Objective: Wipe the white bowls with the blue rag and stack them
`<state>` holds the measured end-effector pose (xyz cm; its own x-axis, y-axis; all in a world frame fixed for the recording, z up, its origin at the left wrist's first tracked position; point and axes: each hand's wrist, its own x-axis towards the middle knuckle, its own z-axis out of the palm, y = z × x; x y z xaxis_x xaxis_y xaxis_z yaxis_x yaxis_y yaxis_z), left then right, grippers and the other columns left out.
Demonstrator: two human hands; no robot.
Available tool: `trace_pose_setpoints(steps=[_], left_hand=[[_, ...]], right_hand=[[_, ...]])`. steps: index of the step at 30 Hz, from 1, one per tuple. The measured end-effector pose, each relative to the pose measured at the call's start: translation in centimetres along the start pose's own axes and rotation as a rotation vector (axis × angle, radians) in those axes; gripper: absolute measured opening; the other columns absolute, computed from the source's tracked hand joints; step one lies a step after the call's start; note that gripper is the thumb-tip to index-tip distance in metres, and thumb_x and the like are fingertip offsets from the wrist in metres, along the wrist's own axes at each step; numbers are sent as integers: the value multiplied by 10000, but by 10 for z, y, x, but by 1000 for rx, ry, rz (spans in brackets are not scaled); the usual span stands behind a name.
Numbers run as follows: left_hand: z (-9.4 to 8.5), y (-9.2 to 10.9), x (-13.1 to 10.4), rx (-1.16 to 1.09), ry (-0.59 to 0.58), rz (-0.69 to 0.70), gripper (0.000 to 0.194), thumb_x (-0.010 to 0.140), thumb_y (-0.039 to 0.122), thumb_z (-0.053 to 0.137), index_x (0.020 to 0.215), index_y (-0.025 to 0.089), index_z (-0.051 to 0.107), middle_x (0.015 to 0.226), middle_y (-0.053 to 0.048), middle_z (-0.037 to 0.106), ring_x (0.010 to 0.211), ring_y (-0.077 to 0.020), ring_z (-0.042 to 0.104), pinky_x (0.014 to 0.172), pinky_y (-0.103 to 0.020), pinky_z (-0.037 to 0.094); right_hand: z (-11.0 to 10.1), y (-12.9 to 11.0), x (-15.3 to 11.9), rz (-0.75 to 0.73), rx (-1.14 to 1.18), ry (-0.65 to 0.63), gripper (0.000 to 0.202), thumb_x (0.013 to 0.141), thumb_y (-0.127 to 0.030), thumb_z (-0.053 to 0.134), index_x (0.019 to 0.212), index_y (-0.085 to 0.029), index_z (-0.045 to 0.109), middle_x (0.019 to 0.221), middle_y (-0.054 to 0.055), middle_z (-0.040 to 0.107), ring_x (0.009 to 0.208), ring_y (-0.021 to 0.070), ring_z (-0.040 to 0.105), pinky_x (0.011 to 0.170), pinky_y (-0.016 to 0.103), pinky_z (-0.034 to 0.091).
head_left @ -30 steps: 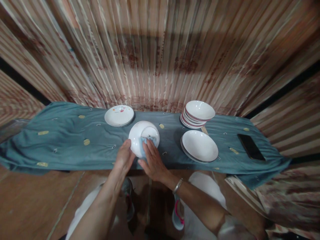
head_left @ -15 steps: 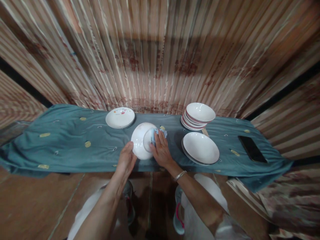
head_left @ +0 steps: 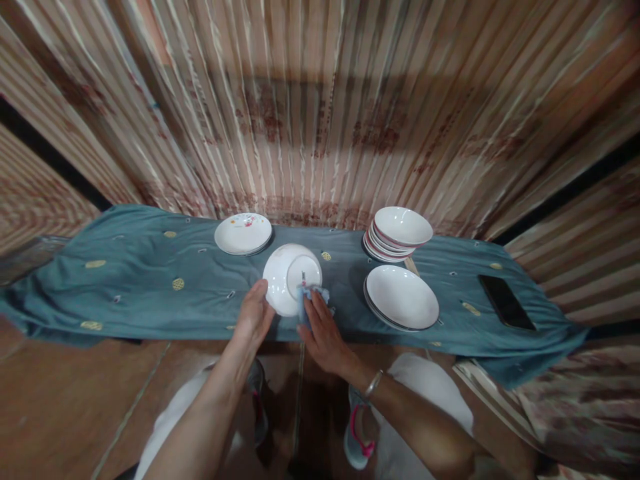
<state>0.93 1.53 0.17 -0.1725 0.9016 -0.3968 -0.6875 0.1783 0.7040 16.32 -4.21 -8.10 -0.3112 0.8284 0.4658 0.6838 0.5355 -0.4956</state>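
Note:
A white bowl (head_left: 284, 270) is tilted with its underside and round foot ring facing me, over the middle of the cloth. My left hand (head_left: 255, 311) grips its left rim, thumb on the near face and fingers behind. My right hand (head_left: 323, 333) presses a crumpled light-blue cloth (head_left: 303, 308) against the lower right of the bowl's underside. A small dark mark shows inside the foot ring. The fingers of my right hand lie over the cloth and hide part of it.
White plates with a floral edge (head_left: 243, 235) lie at back left. Red-rimmed stacked bowls (head_left: 403, 227) stand at back right, with wide shallow dishes (head_left: 401, 298) nearer. A black phone (head_left: 507, 302) lies far right on the green tablecloth (head_left: 145, 267). A pleated curtain (head_left: 300, 133) hangs behind.
My right hand and the blue cloth have slid down toward me across the bowl's underside, uncovering the foot ring. My left hand keeps its hold on the rim.

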Motion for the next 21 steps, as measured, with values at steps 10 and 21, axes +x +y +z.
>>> trace_pose_setpoints(steps=[10, 21], left_hand=[[-1, -12, 0, 34, -195, 96, 284, 597, 238, 811, 769, 146, 605, 677, 12, 656, 602, -106, 600, 644, -225, 467], [8, -11, -12, 96, -259, 72, 403, 526, 370, 874, 782, 148, 655, 705, -7, 684, 728, -163, 645, 740, -287, 502]], right_hand=[[-10, -23, 41, -162, -162, -5, 595, 951, -336, 473, 1472, -83, 339, 1581, 189, 256, 1500, 307, 101, 1146, 534, 328], [-34, -11, 85, -6, -112, 151, 530, 1003, -362, 275, 1478, -141, 352, 1596, 135, 229, 1505, 265, 69, 1181, 526, 215]])
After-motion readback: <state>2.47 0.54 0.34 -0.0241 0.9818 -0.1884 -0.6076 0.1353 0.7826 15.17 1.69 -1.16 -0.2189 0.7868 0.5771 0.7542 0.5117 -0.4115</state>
